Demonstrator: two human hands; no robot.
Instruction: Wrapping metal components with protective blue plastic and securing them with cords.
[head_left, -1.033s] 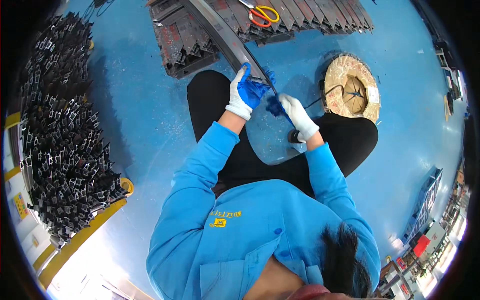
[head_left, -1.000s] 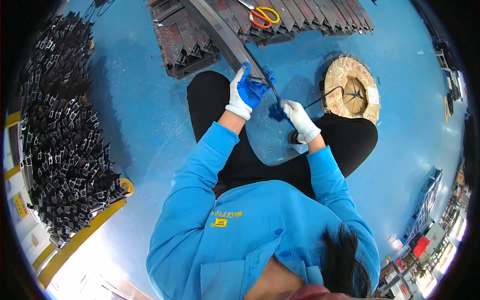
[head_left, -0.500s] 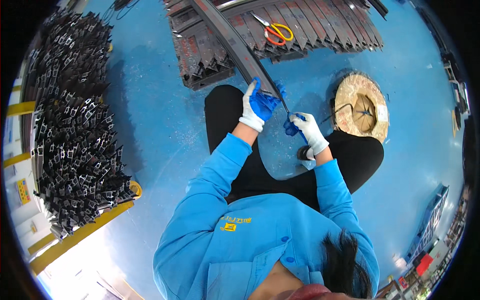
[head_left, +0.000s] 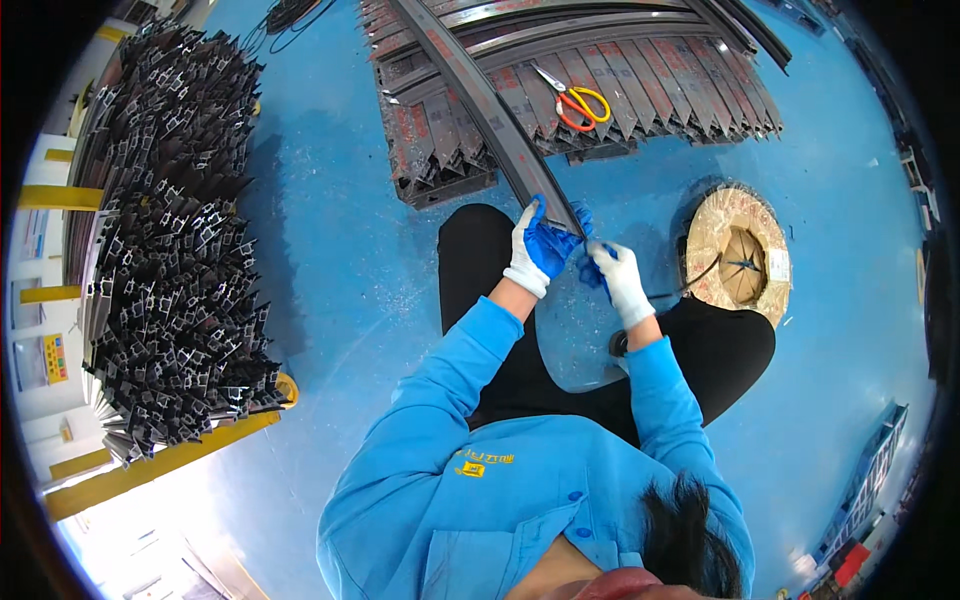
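Observation:
A long dark grey profile (head_left: pixel 481 98) slants from the stacked profiles down to my hands. My left hand (head_left: pixel 541 248), in a white glove with blue-coated palm and fingers, is closed round its near end. Just right of it, my gloved right hand (head_left: pixel 619 282) pinches a thin black strip at the profile's end edge; the fingertips are partly hidden. The black strip (head_left: pixel 672 294) trails from below that hand to a wrapped coil (head_left: pixel 705 262) at the right.
Scissors (head_left: pixel 577 103) with red and yellow handles lie on a stack of notched profiles (head_left: pixel 625 85). A large pile of cut profiles (head_left: pixel 185 260) stands at the left above a yellow beam (head_left: pixel 170 465). My bent legs (head_left: pixel 475 260) surround the working spot on the blue floor (head_left: pixel 350 330).
The whole view has shifted, with everything lower and slightly right in it. My right hand has come closer to my left hand and the profile's end. The left hand keeps its grip.

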